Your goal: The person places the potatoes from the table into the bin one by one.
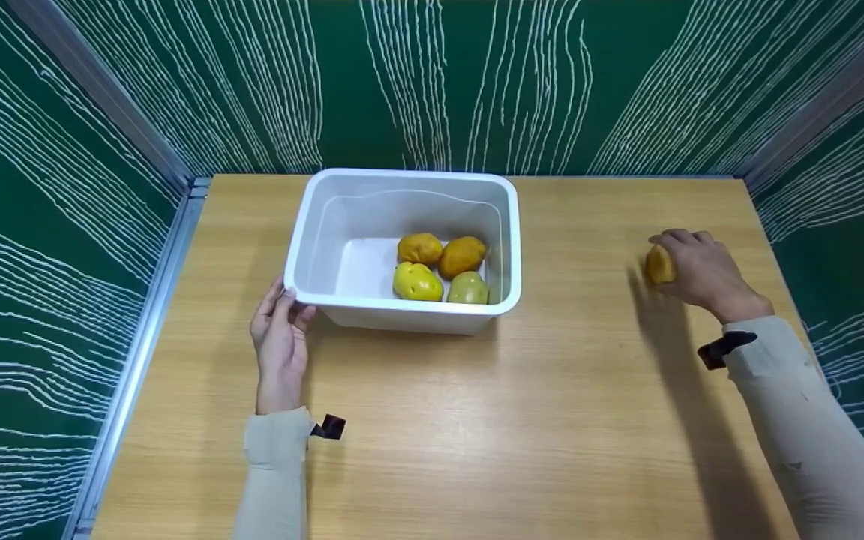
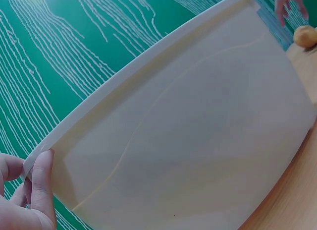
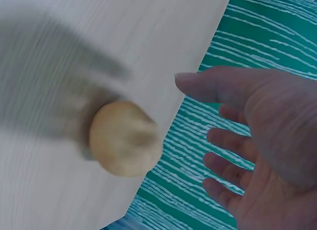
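Note:
My left hand (image 1: 280, 341) pinches the near left corner of the rim of a white plastic bin (image 1: 402, 319), thumb on one side and fingers on the other in the left wrist view. Inside the bin, toward its right side, lie two orange-brown fruits (image 1: 463, 256), a bright yellow one (image 1: 417, 282) and a dull green one (image 1: 468, 288). A roundish yellow-brown fruit or potato (image 3: 126, 139) is on the table at the right. Beside it is my right hand (image 3: 267, 145), fingers loosely spread and apart from it in the right wrist view.
The wooden table (image 1: 552, 420) runs up to green walls (image 1: 469, 82) with white wavy lines at the back and both sides. A metal frame rail (image 1: 143, 322) follows the left edge. The bin stands at the back, left of centre.

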`<move>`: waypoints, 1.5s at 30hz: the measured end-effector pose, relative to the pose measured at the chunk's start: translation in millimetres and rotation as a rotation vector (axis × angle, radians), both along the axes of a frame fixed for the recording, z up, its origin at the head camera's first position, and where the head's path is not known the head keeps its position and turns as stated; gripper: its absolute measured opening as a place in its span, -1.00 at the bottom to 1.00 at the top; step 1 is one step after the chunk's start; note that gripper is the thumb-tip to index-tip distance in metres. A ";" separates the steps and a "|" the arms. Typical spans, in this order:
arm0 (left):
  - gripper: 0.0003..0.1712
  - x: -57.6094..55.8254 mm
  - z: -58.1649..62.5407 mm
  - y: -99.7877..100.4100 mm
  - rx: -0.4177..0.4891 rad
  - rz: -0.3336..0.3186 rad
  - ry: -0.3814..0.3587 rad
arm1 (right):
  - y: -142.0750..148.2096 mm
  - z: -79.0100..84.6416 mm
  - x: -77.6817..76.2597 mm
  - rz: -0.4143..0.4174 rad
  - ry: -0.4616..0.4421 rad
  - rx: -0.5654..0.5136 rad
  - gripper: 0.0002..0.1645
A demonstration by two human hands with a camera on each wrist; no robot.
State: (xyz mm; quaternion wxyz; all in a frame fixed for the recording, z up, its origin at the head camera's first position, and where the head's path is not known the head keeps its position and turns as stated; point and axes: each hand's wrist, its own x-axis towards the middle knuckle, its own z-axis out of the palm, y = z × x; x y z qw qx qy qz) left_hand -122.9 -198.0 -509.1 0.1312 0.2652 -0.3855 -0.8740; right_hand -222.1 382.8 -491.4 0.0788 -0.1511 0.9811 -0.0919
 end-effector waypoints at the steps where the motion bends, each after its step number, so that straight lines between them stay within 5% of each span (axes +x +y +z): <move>1: -0.47 -0.1 0.0 0.2 -0.005 -0.002 0.001 | 2.2 -0.8 0.3 -0.008 -0.003 -0.001 -0.09; 11: -0.49 0.7 0.2 1.5 0.031 0.008 0.059 | 16.8 -11.6 0.7 -0.064 0.008 0.001 0.06; 31: -0.52 -0.1 -3.0 0.0 0.024 0.009 0.033 | 31.6 -30.5 -12.8 -0.191 -0.084 -0.009 0.23; 45: -0.51 1.7 -1.0 2.6 0.004 -0.003 0.077 | 37.7 -41.3 -18.9 -0.192 -0.129 0.024 0.21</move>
